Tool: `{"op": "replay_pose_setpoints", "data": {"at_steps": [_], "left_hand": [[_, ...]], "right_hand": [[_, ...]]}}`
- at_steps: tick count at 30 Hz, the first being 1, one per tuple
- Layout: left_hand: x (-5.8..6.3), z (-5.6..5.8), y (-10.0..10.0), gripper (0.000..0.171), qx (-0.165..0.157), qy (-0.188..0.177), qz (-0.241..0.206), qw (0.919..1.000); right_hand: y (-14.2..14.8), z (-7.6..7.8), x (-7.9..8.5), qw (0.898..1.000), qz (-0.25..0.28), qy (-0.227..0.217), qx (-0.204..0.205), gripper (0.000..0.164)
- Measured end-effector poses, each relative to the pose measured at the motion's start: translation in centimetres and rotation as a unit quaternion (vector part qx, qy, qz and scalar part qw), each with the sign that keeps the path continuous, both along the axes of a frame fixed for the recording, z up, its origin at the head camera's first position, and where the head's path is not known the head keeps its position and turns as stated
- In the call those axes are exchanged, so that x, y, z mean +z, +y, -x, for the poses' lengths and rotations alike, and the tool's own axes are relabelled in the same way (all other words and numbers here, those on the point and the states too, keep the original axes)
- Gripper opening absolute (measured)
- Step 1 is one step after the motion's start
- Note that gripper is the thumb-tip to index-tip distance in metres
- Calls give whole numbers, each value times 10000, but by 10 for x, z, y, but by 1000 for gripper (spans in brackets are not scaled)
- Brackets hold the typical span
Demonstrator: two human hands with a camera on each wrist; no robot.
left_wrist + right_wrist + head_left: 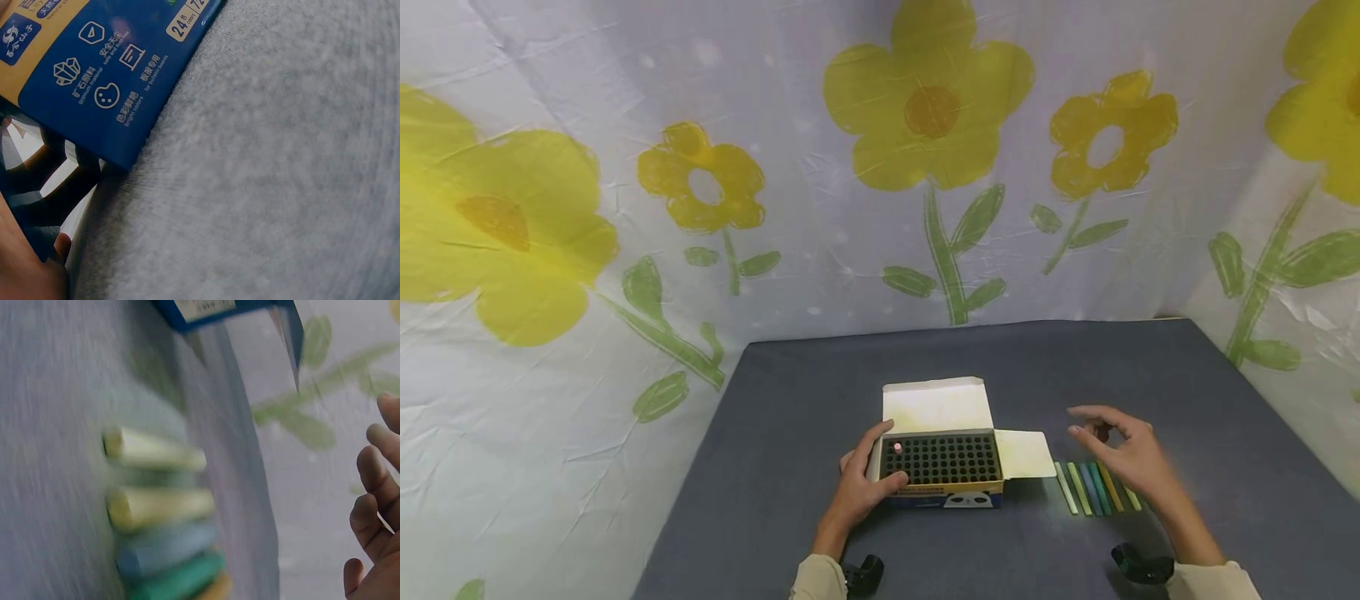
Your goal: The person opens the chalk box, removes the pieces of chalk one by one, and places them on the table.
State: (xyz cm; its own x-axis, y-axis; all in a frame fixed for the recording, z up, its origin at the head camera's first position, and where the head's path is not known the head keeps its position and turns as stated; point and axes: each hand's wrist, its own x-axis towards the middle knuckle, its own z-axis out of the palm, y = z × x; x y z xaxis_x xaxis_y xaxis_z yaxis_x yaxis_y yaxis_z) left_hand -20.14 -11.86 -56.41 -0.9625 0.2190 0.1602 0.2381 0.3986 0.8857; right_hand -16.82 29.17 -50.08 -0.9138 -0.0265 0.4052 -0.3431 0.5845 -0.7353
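An open cardboard chalk box (917, 502), blue and yellow with a panda face, stands on the dark table with its lid folded back. Inside is a black insert (947, 462) full of round holes; a pink chalk stick (898, 448) pokes up near its far left corner. My left hand (857, 487) grips the box's left end, thumb over the near edge and fingers along the far side. Over the row of chalks hovers my right hand (1131, 460), fingers loosely bent with nothing in them. Pale yellow (162, 450), blue (165, 550) and green chalks (181, 575) lie below it.
The box's side flap (1026, 454) sticks out rightward, close to the chalk row. An orange chalk (1111, 487) lies among the others. Dark cloth covers the table (760, 467), and a flowered curtain (820, 250) hangs behind it. Black wrist devices (1142, 567) sit at both wrists.
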Motion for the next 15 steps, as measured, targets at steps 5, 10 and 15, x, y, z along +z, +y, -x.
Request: {"op": "replay_pose_setpoints", "data": {"at_steps": [5,10,15], "left_hand": [[0,0,0,85,-12,71,-8,10000],[0,0,0,83,14,-6,-29,10000],[1,0,1,82,-100,-26,-117,9999]], "right_hand": [[-27,4,-3,9985,259,312,376,30],[-52,9,-4,9962,316,531,614,31],[-73,13,-4,9954,323,550,712,31]]}}
